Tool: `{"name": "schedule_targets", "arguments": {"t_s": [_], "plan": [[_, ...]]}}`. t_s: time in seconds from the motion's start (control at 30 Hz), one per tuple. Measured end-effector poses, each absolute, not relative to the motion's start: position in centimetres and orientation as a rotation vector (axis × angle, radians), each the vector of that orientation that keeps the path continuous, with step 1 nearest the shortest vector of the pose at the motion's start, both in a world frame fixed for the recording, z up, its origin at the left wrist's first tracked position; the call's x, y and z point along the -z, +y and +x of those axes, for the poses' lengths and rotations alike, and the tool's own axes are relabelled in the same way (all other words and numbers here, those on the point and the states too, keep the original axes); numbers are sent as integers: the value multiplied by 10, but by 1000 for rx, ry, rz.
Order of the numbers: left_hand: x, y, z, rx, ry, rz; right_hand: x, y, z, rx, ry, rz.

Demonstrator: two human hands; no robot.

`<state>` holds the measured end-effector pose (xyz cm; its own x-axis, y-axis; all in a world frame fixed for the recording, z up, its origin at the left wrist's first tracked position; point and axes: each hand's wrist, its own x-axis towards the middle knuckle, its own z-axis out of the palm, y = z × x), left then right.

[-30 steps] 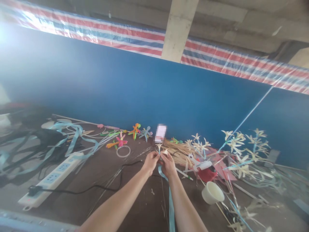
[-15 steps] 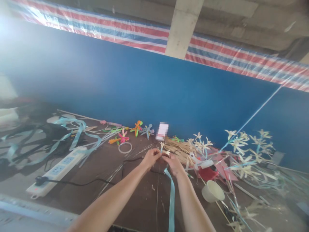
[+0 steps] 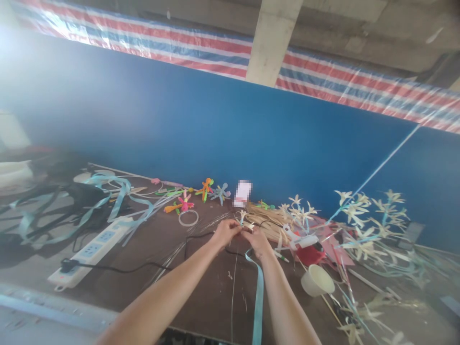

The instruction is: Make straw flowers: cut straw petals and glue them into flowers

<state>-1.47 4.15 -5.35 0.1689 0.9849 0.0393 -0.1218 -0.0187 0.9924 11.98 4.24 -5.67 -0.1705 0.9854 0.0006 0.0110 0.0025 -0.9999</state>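
Both my hands meet near the middle of the brown table, fingers pinched together. My left hand [image 3: 227, 232] grips the stem of a small artificial flower [image 3: 242, 217], whose cream petals poke up above the fingertips. A second cream flower [image 3: 248, 225] shows just above my right hand [image 3: 256, 240]. The fingers of that hand are closed, and a light-blue ribbon [image 3: 258, 302] hangs from it down toward the table's front. A thin wire [image 3: 233, 287] runs downward below the hands. The stem itself is mostly hidden by my fingers.
Finished-looking flower sprays [image 3: 362, 235] and a cream cup [image 3: 317, 280] stand at right, beside a white glue gun [image 3: 302, 240]. Left are a power strip [image 3: 91, 251], tangled blue ribbon [image 3: 118, 191] and a clear ring [image 3: 189, 218]. A blue partition [image 3: 215, 124] rises behind.
The view has shifted slightly. Both hands keep their pinch at nearly the same spot, and the blue ribbon's hanging part has swung a little to the right.
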Motion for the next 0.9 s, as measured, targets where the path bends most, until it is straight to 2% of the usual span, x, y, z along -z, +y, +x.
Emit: {"name": "schedule_targets", "arguments": {"t_s": [0.23,0.43,0.9], "plan": [[45,38,-25,-964,833,1164,66,47,124,-1381,-1287,-1127],[50,40,-28,-958,756,1056,69,49,121,-1442,-1207,-1074],[53,39,-14,-1115,1093,1165,63,49,118,-1393,-1194,-1095]]}}
